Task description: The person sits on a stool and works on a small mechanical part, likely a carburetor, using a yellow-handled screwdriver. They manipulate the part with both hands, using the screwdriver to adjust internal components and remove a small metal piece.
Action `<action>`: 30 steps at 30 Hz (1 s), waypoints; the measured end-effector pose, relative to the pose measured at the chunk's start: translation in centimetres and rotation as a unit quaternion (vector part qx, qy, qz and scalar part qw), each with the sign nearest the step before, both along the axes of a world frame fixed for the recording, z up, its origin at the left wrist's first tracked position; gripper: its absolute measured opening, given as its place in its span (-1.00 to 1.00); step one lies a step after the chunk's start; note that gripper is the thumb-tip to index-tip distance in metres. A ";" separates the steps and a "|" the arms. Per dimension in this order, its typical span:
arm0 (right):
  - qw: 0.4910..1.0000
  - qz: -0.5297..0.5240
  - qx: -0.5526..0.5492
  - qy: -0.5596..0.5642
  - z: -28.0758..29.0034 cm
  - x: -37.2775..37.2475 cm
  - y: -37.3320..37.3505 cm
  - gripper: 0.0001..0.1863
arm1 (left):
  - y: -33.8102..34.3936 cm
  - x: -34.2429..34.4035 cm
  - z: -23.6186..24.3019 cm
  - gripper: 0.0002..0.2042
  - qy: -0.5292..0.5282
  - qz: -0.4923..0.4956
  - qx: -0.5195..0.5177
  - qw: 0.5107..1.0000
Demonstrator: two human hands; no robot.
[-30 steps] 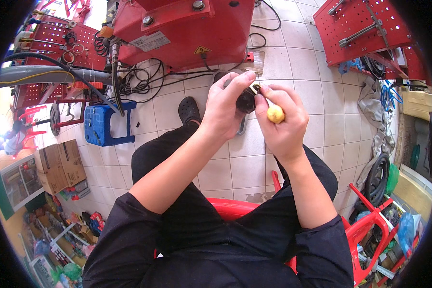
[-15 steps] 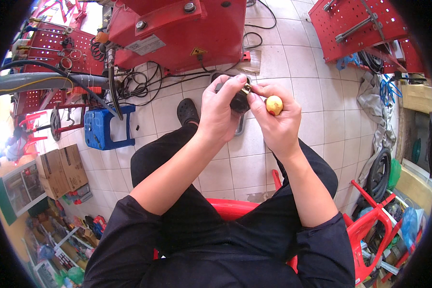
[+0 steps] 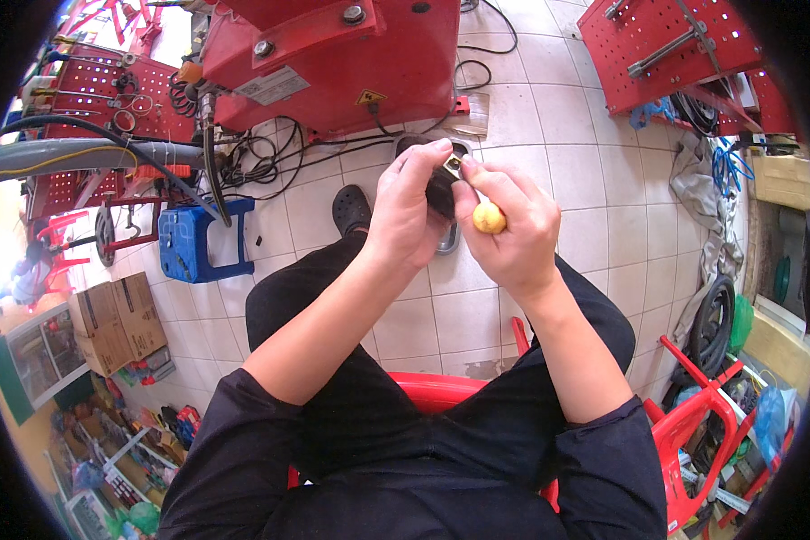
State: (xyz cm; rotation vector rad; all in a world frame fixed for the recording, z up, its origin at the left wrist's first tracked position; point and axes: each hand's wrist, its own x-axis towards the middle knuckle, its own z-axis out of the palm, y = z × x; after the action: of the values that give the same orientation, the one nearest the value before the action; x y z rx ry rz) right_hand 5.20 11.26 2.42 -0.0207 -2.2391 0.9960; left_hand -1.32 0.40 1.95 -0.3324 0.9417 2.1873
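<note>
My left hand (image 3: 403, 205) is closed, its thumb and fingers pinching a small brassy metal piece (image 3: 454, 166) from the left side. Around a tool with a rounded yellow handle (image 3: 489, 217), my right hand (image 3: 522, 229) is wrapped; the handle's end pokes out toward me, and the tool's other end is hidden. The right fingertips meet the metal piece too. A black part (image 3: 439, 193) shows between the hands; I cannot tell whether it is held or lies below. Under the hands, a grey metal tray (image 3: 450, 241) rests on the floor, mostly covered from sight.
Ahead stands a large red machine (image 3: 351, 72) with black cables (image 3: 265, 157) on the tiles. A blue stool (image 3: 198, 241) is at left, beyond cardboard boxes (image 3: 117, 322). Red perforated racks (image 3: 666, 49) rise at right. A red plastic chair (image 3: 693, 441) is near my right elbow.
The right hand has turned and shifted slightly left, bringing the yellow handle's end left and lower. The left hand has changed only a little. The small metal piece shows more plainly.
</note>
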 end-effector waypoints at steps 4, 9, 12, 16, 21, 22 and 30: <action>1.000 -0.007 -0.010 0.009 0.0 0.0 -0.2 -0.78 | 0.2 0.2 0.5 -0.88 -0.045 -0.006 0.023 0.999; 0.999 -0.005 -0.049 0.012 0.6 0.1 -0.2 -0.77 | 0.4 0.3 0.2 -0.89 -0.025 -0.012 0.053 0.998; 0.996 0.000 -0.084 -0.003 1.1 0.3 -0.5 -0.78 | -0.1 0.3 -0.4 -0.80 0.008 -0.043 0.054 0.998; 0.997 -0.003 -0.070 -0.016 1.8 0.4 -0.2 -0.80 | 0.0 0.2 0.3 -0.80 0.030 -0.042 0.009 0.999; 0.993 -0.005 -0.109 -0.054 1.6 0.1 2.0 -0.87 | -0.7 -1.1 1.9 -0.76 -0.006 -0.126 0.043 0.991; 0.988 -0.011 -0.132 -0.077 1.7 0.0 2.3 -0.88 | -0.8 -1.1 1.5 -0.67 0.030 -0.118 0.029 0.992; 0.977 -0.050 -0.187 -0.086 1.2 0.0 2.3 -0.89 | -0.3 -0.6 2.0 -0.51 0.162 -0.139 -0.080 0.974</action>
State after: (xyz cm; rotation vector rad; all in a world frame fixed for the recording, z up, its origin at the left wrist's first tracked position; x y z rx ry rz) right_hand 5.16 13.52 3.61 -0.3955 -2.1435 1.3907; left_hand -1.95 0.08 3.97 0.0860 1.2642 1.9441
